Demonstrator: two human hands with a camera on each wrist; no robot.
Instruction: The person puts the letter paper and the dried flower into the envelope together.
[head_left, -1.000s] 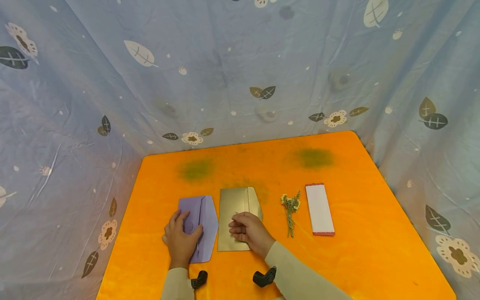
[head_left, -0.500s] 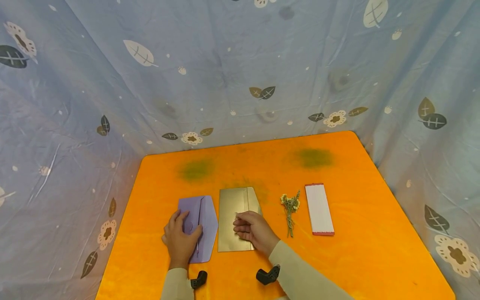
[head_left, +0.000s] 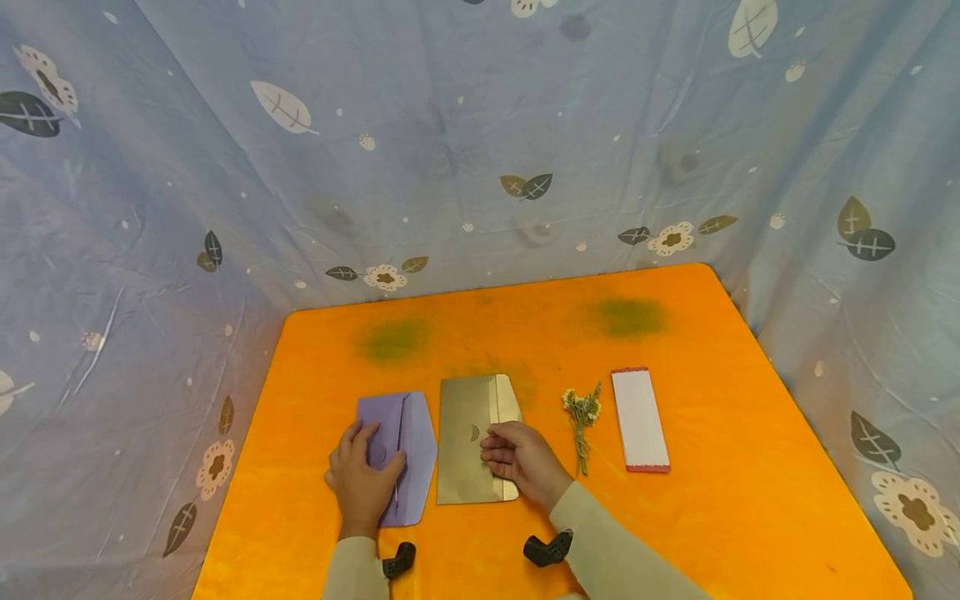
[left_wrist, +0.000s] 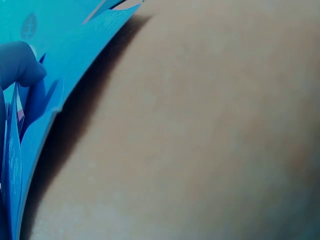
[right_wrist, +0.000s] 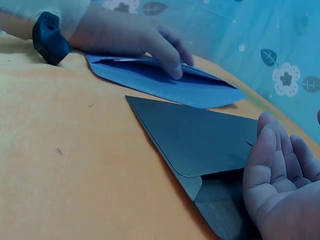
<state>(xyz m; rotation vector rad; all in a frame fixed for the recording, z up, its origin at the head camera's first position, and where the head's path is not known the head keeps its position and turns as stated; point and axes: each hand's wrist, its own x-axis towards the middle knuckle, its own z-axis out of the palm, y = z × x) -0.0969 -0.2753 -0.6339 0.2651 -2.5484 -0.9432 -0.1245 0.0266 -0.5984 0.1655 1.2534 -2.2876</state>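
A purple envelope [head_left: 417, 454] lies on the left of the table, flap unfolded to the right. My left hand [head_left: 358, 487] grips it, fingers along its left side and thumb at the pocket mouth. In the right wrist view the pocket gapes, with a white and pink edge [right_wrist: 127, 60] inside. Beside it lies a gold envelope [head_left: 459, 467], its flap [head_left: 508, 402] also spread to the right. Over the right side of this envelope is my right hand [head_left: 531, 462], fingers loosely bent and nothing visible between them. The gold envelope looks dark in the right wrist view.
Right of the envelopes lies a small bunch of dried flowers [head_left: 581, 421]. Farther right is a flat white strip [head_left: 640, 421] with red ends. The orange table [head_left: 750, 500] is bordered by blue patterned curtains [head_left: 450, 167] at the back and sides.
My right hand has slid rightward across the gold envelope toward its flap, uncovering the small notch in its middle. My left hand and the purple envelope have stayed in place.
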